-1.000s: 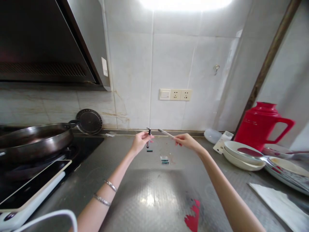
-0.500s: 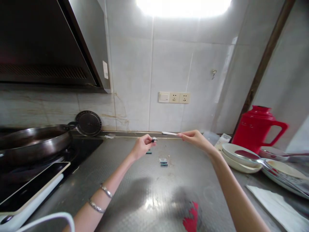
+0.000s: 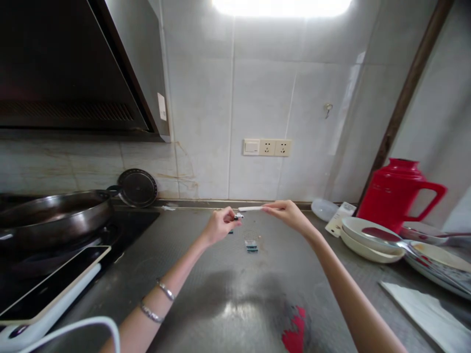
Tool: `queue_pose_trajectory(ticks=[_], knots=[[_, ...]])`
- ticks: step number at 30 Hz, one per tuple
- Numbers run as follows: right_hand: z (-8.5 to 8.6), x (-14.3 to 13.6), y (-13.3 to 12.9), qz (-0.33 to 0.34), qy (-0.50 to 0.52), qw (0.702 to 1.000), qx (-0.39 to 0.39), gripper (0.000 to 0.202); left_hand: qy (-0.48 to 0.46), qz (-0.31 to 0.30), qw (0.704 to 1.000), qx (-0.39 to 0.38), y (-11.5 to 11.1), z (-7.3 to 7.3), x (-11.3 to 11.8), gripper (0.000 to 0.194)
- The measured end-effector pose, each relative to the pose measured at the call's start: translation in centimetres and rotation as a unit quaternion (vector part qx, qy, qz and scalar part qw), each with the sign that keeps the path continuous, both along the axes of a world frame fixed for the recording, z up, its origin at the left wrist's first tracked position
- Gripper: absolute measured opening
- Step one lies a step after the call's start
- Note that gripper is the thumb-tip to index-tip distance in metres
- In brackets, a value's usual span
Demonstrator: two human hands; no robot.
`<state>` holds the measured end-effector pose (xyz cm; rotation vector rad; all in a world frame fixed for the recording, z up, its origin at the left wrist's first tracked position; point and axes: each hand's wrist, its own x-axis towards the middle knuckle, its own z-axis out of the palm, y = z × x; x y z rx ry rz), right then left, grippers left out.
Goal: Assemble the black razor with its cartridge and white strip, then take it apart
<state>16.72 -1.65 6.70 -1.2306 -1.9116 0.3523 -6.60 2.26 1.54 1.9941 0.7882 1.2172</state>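
My left hand (image 3: 220, 225) pinches a small dark and silvery piece (image 3: 238, 216) between thumb and fingertips, too small for me to tell its kind. Opposite it, my right hand (image 3: 286, 214) is closed on the end of a slim white stick (image 3: 250, 209), whose free tip points left and lies close to the small piece; whether they touch I cannot tell. Both hands are above the far part of the metal countertop (image 3: 221, 304). Beneath them lie small dark-green strips (image 3: 252, 249) with something clear on them. Another dark strip shows partly behind my left hand.
To the left, a steel pan (image 3: 55, 218) sits on the black stove, with a phone (image 3: 55, 282) and white cable nearer me. At right stand a red thermos (image 3: 392, 196), stacked bowls (image 3: 368, 245) and a white napkin (image 3: 427, 314). The tiled wall bears sockets (image 3: 275, 147).
My right hand has moved left, bringing the white stick's tip nearer the small piece. My left hand still pinches that piece and has shifted slightly right. The view has shifted a little.
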Motion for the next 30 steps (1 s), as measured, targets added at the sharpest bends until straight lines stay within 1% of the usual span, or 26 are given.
queue_pose_trajectory(ticks=[2, 6, 11, 12, 16, 18, 21, 23, 26, 27, 30], knots=[[0.1, 0.0, -0.1, 0.008, 0.005, 1.000, -0.002, 0.039, -0.001, -0.003, 1.000, -0.006, 0.0, 0.0, 0.0, 0.023], [0.4, -0.6, -0.4, 0.053, -0.008, 0.999, -0.001, 0.039, 0.008, -0.008, 1.000, 0.003, -0.2, 0.1, 0.0, 0.022], [0.2, -0.4, -0.3, 0.001, 0.008, 1.000, 0.006, 0.040, 0.005, -0.003, 1.000, -0.013, -0.6, 0.5, 0.1, 0.024], [0.3, -0.4, -0.4, 0.005, 0.012, 1.000, 0.006, 0.040, 0.007, -0.003, 1.000, -0.012, -0.7, 0.5, 0.1, 0.023], [0.6, -0.7, -0.8, 0.062, -0.001, 0.998, 0.002, 0.039, 0.018, -0.009, 1.000, 0.001, -0.8, 0.7, 0.1, 0.022], [0.6, -0.8, -0.7, 0.051, -0.002, 0.999, 0.007, 0.039, 0.017, -0.008, 1.000, -0.002, -0.8, 0.7, 0.1, 0.022], [0.3, -0.7, -0.5, 0.002, 0.014, 1.000, 0.017, 0.040, 0.009, 0.000, 1.000, -0.012, -0.8, 0.8, 0.1, 0.024], [0.3, -0.7, -0.5, 0.010, 0.012, 1.000, 0.011, 0.041, 0.007, -0.004, 1.000, -0.010, -0.8, 0.8, 0.0, 0.024], [0.4, -0.8, -0.7, 0.050, -0.003, 0.999, -0.001, 0.042, 0.010, -0.014, 1.000, -0.003, -0.9, 0.9, 0.0, 0.023], [0.4, -0.7, -0.7, 0.048, -0.006, 0.999, 0.000, 0.043, 0.009, -0.016, 1.000, -0.004, -1.0, 1.0, 0.0, 0.023], [0.4, -0.4, -0.6, 0.005, -0.003, 1.000, 0.006, 0.045, 0.002, -0.023, 1.000, -0.017, -1.3, 1.3, 0.0, 0.024]])
